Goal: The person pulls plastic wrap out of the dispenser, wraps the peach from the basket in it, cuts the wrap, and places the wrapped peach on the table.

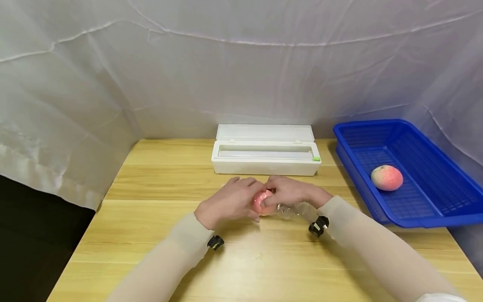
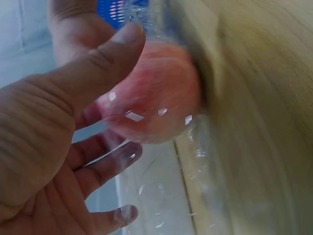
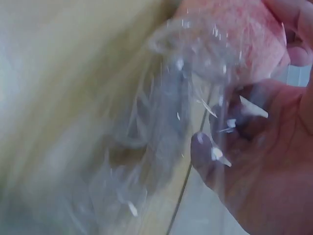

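Observation:
A pink peach (image 1: 259, 203) is low over the wooden table, between both hands, with clear plastic film (image 1: 292, 211) around it. On its left side, my left hand (image 1: 230, 200) holds it; the left wrist view shows the thumb across the film-covered peach (image 2: 159, 95) and the fingers spread behind the film. From the right, my right hand (image 1: 290, 191) grips the peach with thumb and fingers. Loose, crumpled film (image 3: 156, 127) trails past the right palm toward the wrist. The fingertips behind the peach are partly hidden.
Behind the hands stands a white film box (image 1: 266, 167), lid raised, with a roll inside and a green piece at its right end. A blue basket (image 1: 362, 184) at the right holds another peach (image 1: 387, 178). Pale curtain surrounds the wooden table (image 1: 151, 235).

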Action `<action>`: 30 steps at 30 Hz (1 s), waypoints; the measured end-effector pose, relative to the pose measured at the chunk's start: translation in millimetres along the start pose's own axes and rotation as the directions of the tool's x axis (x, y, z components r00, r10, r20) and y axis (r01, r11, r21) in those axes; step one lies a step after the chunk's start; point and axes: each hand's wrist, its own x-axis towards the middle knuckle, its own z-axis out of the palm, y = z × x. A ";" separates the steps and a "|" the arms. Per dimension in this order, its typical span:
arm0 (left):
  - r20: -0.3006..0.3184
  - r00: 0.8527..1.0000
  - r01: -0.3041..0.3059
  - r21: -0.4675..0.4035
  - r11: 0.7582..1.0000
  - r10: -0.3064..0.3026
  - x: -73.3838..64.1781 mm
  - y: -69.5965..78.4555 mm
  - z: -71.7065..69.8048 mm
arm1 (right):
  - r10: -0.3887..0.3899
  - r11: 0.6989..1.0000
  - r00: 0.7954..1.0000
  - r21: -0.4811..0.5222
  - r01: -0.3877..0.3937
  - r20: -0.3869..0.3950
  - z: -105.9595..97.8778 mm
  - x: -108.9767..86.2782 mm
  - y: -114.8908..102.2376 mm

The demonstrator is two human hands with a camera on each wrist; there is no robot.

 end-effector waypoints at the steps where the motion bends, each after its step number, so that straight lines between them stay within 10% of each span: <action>1: -0.001 1.000 0.005 0.010 1.000 -0.005 2.3 -0.6 1.5 | 0.011 1.000 1.000 0.018 -0.011 0.008 -2.5 0.8 2.5; 11: 0.088 0.991 0.118 -0.199 0.973 -0.102 26.9 -18.8 -5.5 | 0.042 0.998 0.992 0.055 -0.036 -0.122 -13.2 -7.3 8.5; 19: 0.146 0.977 0.198 -0.349 0.916 -0.156 23.0 -31.9 -10.9 | 0.079 0.993 0.996 0.093 -0.076 -0.032 -7.2 -0.5 0.5; 23: 0.057 0.970 0.237 -0.395 0.888 -0.234 11.8 -41.9 -13.7 | 0.108 0.977 0.994 0.181 -0.110 0.022 -3.8 1.5 6.2; 30: -0.147 0.882 0.336 -0.469 0.817 -0.447 -17.8 -62.2 -20.3 | 0.070 0.975 0.997 0.212 -0.063 -0.023 6.6 -10.0 8.8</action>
